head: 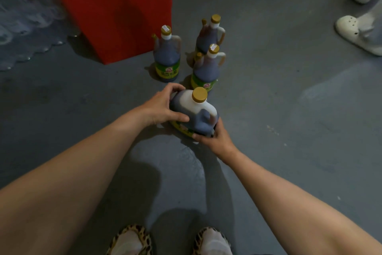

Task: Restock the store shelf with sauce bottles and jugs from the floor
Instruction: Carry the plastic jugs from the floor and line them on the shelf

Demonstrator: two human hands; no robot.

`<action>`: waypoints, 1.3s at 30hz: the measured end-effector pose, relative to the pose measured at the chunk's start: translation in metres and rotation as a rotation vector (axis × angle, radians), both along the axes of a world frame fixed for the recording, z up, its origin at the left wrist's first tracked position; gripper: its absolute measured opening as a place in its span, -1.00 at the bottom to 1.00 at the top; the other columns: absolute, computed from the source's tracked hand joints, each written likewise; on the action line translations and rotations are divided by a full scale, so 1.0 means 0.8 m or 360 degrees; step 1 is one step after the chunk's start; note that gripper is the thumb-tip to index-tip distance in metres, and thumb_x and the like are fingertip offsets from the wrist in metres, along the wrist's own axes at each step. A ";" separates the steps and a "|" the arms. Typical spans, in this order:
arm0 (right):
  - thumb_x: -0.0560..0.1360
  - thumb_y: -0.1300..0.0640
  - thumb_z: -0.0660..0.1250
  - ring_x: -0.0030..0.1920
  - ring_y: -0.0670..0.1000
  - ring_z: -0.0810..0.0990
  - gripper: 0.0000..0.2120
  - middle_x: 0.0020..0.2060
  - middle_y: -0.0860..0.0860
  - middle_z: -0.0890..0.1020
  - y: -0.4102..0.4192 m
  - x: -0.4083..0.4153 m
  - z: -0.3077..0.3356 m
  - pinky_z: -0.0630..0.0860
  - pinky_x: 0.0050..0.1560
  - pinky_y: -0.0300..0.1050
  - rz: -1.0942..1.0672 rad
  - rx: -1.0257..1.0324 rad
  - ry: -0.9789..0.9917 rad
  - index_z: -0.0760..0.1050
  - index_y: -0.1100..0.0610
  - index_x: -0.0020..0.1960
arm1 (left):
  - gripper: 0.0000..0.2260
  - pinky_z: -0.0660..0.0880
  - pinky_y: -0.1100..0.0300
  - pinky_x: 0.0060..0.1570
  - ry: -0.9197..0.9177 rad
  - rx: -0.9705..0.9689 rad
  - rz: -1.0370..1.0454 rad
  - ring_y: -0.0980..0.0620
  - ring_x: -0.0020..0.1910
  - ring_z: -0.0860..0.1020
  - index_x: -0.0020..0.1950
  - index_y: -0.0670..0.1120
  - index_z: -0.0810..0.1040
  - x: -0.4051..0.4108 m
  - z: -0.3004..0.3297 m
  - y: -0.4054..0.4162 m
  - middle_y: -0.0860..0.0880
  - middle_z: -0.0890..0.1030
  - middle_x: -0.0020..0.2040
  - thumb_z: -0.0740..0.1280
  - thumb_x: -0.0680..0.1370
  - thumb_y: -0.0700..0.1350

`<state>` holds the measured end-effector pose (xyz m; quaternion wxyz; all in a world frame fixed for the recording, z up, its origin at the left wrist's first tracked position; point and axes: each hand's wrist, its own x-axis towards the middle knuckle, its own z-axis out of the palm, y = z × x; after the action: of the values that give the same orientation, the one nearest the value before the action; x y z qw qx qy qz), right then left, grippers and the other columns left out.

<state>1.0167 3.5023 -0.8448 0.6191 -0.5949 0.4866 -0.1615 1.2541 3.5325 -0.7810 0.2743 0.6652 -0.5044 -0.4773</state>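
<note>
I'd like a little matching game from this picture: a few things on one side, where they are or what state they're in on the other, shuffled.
Things:
1. jug
2. red bin
3. white clog
4. three bottles

Places or states:
A. standing untouched on the floor
B. far right edge
C. held by left hand and right hand
D. upper left, behind the bottles

Pairs: 1-C, 2-D, 3-B, 4-A

Dim overhead light, soft blur, wide-angle edge distortion.
</note>
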 end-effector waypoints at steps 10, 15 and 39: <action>0.36 0.31 0.60 0.23 -0.19 0.54 -0.31 0.24 -0.07 0.59 -0.023 -0.002 0.018 0.56 0.16 -0.25 -0.0046 0.0025 -0.0065 0.41 0.09 0.41 | -0.27 0.47 0.09 0.27 0.0148 -0.0053 0.0238 0.03 0.32 0.45 0.39 0.09 0.40 -0.001 -0.001 0.005 0.05 0.45 0.32 0.64 0.30 0.01; 0.29 0.16 0.63 0.26 -0.02 0.60 -0.38 0.17 -0.03 0.68 -0.020 0.015 0.036 0.63 0.15 -0.06 -0.0012 0.0194 -0.0223 0.54 -0.06 0.30 | -0.30 0.56 0.21 0.00 0.0818 0.0084 0.0677 0.05 0.14 0.60 0.29 0.07 0.44 -0.005 0.002 0.031 0.05 0.60 0.18 0.63 0.21 0.00; 0.32 0.13 0.64 0.29 0.15 0.61 -0.29 0.18 0.09 0.69 -0.010 0.059 0.015 0.56 0.29 0.20 0.0096 0.0415 -0.0201 0.47 0.05 0.42 | -0.62 0.53 0.31 -0.33 0.0696 0.0489 0.0843 0.17 -0.21 0.67 0.20 0.07 0.52 0.056 0.017 0.007 0.05 0.68 -0.01 0.50 0.43 0.04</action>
<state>1.0636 3.4944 -0.8327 0.7251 -0.5124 0.4454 -0.1154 1.2990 3.5383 -0.7674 0.3863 0.6885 -0.1669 -0.5907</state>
